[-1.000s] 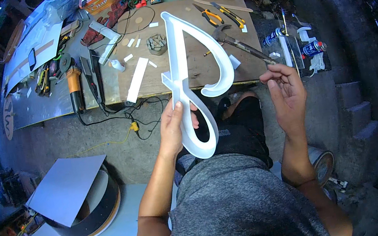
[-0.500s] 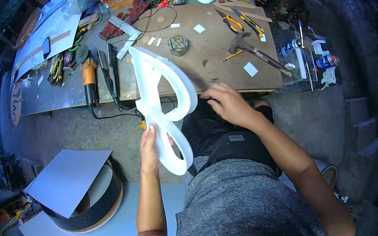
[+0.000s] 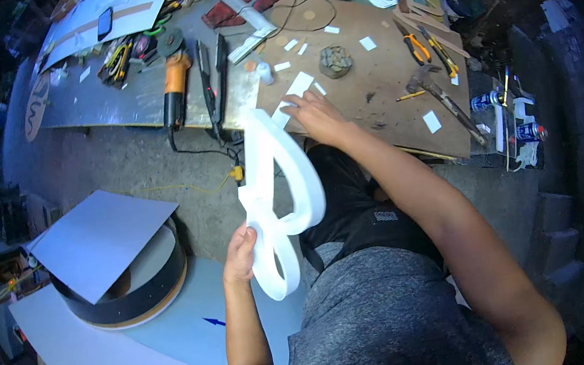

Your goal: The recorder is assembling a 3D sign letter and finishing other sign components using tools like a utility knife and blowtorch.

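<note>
My left hand is closed on a hollow white letter-like shape with two loops and tall thin walls, held up off the table's front edge. My right hand reaches over the near edge of the table, fingers stretched out over a white strip; whether they press on it cannot be made out. Beside that strip lie several smaller white pieces and a small translucent bottle. A round, stone-like lump sits just beyond my right hand.
An angle grinder and a hair straightener lie on the table's left half. Pliers, a hammer and a cutter are at the right. A white sheet covers a round drum-like piece at lower left.
My right hand has moved from my lap up and left to the white strip. The white shape in my left hand has come lower and nearer, and the view has shifted left.
</note>
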A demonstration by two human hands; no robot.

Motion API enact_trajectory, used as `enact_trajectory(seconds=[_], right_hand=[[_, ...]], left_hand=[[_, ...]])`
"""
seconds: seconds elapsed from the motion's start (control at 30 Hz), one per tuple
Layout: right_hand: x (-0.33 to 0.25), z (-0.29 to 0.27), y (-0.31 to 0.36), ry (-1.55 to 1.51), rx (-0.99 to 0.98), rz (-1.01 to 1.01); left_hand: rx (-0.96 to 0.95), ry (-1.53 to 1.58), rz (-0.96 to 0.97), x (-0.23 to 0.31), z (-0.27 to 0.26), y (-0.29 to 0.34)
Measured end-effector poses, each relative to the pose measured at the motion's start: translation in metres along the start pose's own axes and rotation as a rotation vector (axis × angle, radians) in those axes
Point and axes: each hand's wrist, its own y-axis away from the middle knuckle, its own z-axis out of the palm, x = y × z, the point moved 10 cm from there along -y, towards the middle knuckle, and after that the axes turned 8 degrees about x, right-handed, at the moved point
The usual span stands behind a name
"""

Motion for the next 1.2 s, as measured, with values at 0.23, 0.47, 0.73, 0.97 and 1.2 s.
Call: enact_trajectory(seconds=[0.23, 0.47, 0.73, 0.97, 1.2], right_hand=[[-0.003, 0.006, -0.032, 0.119, -0.181, -0.023], [-0.012, 0.005, -0.046, 0.218, -0.196, -0.081], [0.007, -0.085, -0.041, -0.209, 0.146, 0.108], [-0.063, -0.235, -0.002, -0.122, 0.036, -0.113], [-0.083, -0.197, 0.049, -0.132, -0.246, -0.157]], left_hand=[[-0.137, -0.077, -0.059, -0.005, 0.011, 0.003], [-0.105, -0.009, -0.045, 0.005, 0.004, 0.003], [-0.113, 0.010, -0.056, 0.012, 0.005, 0.006], [-0.270, -0.138, -0.194, 0.021, 0.050, 0.002], [-0.414, -0.341, -0.345, 0.001, 0.091, -0.004]])
